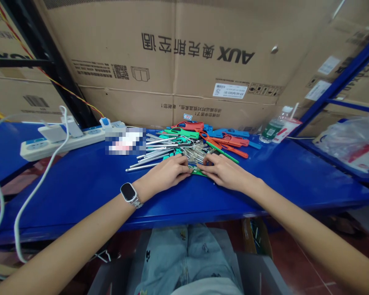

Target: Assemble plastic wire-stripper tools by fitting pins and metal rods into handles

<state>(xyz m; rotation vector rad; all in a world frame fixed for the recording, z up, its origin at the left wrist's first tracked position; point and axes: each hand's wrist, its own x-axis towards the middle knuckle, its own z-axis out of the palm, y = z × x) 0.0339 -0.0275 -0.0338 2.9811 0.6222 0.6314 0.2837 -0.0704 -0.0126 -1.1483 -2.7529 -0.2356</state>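
Left hand (pixel 175 171) and right hand (pixel 222 170), at the near side of a heap of parts on the blue table (pixel 178 205). The fingertips of both pinch a small green piece (pixel 198 172), which lies between them and extends slightly to the near side of the grip. Metal rods (pixel 153 155) lie to the far left of it; red lighter-shaped casings (pixel 233 140) lie to the far right. Finer detail of the piece is hidden by the fingers.
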